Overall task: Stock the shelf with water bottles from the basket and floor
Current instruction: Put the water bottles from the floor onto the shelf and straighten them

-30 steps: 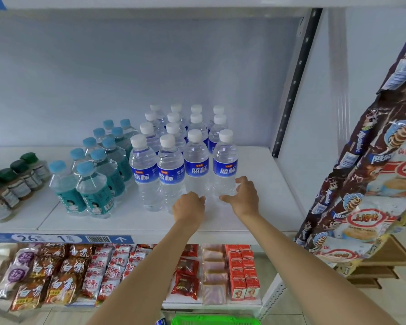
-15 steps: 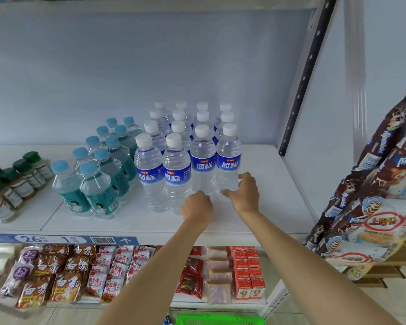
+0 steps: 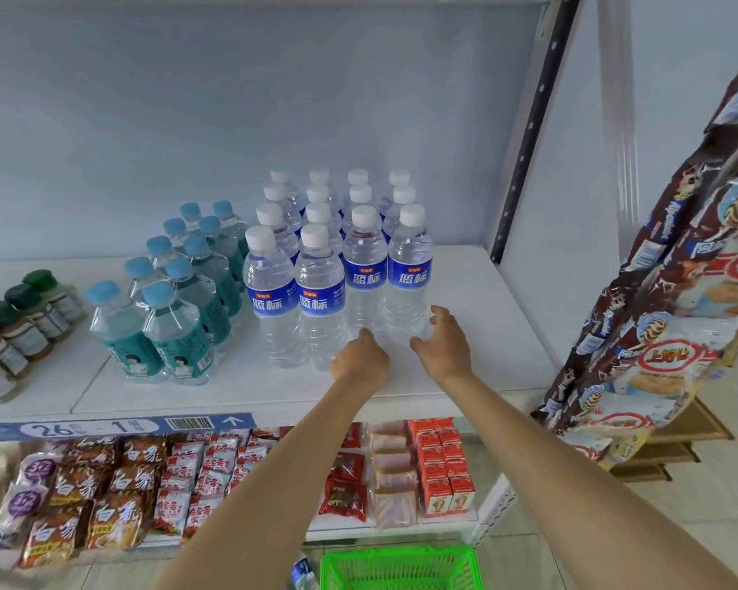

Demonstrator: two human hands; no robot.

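Note:
Several clear water bottles with white caps and blue labels [image 3: 318,287] stand in rows on the white shelf [image 3: 482,334]. My left hand [image 3: 361,355] is at the base of the third front bottle [image 3: 365,270], fingers curled, touching or just off it. My right hand [image 3: 444,344] is open beside the base of the rightmost front bottle [image 3: 410,270], fingers spread and apart from it. A green basket [image 3: 397,566] sits on the floor below, and a bottle [image 3: 302,572] lies next to its left side.
Teal-labelled bottles with blue caps [image 3: 175,317] fill the shelf left of the water. Green-capped bottles [image 3: 22,321] stand at far left. Snack packs [image 3: 103,496] and red cartons [image 3: 442,466] fill the lower shelf. A hanging snack strip [image 3: 665,291] is at right, beside the black upright [image 3: 529,134].
Both hands have drawn back slightly from the two right front bottles, and my right hand has opened off the rightmost one. The view has tilted down, showing more of the basket.

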